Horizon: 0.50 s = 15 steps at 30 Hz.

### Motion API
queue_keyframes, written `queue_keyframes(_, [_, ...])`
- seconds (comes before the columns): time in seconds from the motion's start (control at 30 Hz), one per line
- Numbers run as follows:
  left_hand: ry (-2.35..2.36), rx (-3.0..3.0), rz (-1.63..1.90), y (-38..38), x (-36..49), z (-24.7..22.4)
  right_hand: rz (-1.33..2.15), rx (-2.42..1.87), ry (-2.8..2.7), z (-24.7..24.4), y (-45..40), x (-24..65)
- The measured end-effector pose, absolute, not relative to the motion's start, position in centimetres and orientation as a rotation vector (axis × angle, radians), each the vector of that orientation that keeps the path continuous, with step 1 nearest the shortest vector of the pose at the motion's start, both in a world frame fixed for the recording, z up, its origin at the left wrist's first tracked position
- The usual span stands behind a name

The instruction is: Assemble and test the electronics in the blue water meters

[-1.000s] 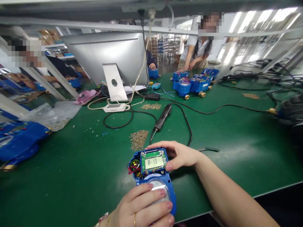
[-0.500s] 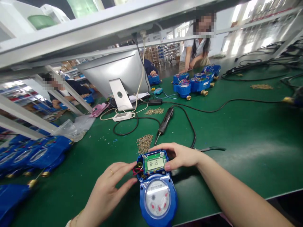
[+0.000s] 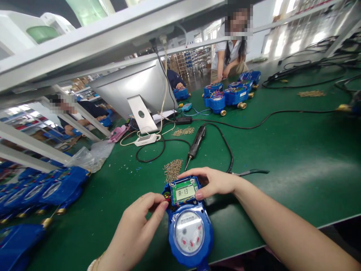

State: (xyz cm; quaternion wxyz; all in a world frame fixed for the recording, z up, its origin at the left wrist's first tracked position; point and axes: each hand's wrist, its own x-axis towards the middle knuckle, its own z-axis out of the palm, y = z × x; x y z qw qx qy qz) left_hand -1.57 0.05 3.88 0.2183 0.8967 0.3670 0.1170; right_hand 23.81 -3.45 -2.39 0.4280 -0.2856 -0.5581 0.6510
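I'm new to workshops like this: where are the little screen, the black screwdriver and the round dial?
Little screen (image 3: 185, 192): head view, its middle.
Black screwdriver (image 3: 196, 142): head view, on its handle.
Round dial (image 3: 189, 232): head view, centre of its face.

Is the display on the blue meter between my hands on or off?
On: the display on the blue meter shows dark characters ending in 13.

This is a factory workshop: a green worktop (image 3: 276, 165) carries loose screws (image 3: 173, 170), a corded screwdriver (image 3: 197, 141) and several matching blue meters (image 3: 69, 183); other people (image 3: 233, 56) are nearby, and storage racks (image 3: 194, 67) stand in the background.
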Motion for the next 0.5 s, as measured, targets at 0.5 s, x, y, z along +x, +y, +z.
queue_keyframes(0.5, [0.922,1.753,0.089,2.6,-1.0,4.7,1.613,-0.728,-1.376,-2.4,-3.6,23.7])
